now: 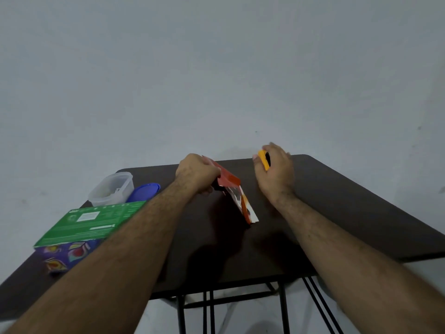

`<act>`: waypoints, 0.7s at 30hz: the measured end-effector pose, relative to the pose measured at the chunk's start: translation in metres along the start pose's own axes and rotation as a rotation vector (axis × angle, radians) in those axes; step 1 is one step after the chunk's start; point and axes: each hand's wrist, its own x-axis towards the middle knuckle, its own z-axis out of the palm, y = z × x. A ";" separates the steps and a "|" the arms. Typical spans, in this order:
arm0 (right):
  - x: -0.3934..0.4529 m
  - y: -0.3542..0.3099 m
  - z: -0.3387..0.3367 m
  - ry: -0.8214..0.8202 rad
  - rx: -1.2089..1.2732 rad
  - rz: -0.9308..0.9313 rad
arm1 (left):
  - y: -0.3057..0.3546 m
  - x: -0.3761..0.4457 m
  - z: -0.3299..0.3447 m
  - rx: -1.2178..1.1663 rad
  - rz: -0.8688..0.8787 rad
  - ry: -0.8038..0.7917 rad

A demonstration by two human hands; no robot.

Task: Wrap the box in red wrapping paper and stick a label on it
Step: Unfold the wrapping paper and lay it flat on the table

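Note:
My left hand grips a folded sheet of red wrapping paper at its upper end, above the middle of the dark table. The paper hangs down to the right, with its white underside showing at the lower tip, which touches the tabletop. Near the table's far edge, my right hand is curled round a yellow and black tool, which looks like a utility knife or a tape dispenser. A green box lies at the table's left side, partly behind my left forearm.
Under the green box lies purple patterned paper. Behind it stand a clear plastic container and its blue lid. A plain wall rises right behind the table. Black metal legs show below the front edge.

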 end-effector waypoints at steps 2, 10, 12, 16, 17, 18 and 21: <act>-0.002 -0.025 -0.007 -0.083 0.165 -0.094 | 0.005 -0.001 -0.010 -0.074 0.019 0.011; 0.002 -0.044 -0.021 -0.516 0.339 -0.162 | 0.011 -0.001 -0.044 -0.189 0.057 -0.054; 0.003 -0.047 -0.019 -0.492 0.299 -0.184 | 0.008 -0.001 -0.051 -0.171 0.067 -0.074; 0.012 -0.052 -0.025 -0.460 0.252 -0.160 | 0.007 0.005 -0.067 -0.086 0.071 -0.112; 0.015 -0.054 -0.029 -0.452 0.241 -0.164 | 0.008 0.006 -0.070 -0.050 0.061 -0.130; 0.019 -0.058 -0.033 -0.448 0.218 -0.179 | 0.009 0.006 -0.073 0.002 0.064 -0.135; 0.033 -0.073 -0.042 -0.435 0.163 -0.243 | 0.012 0.007 -0.075 0.207 0.234 -0.007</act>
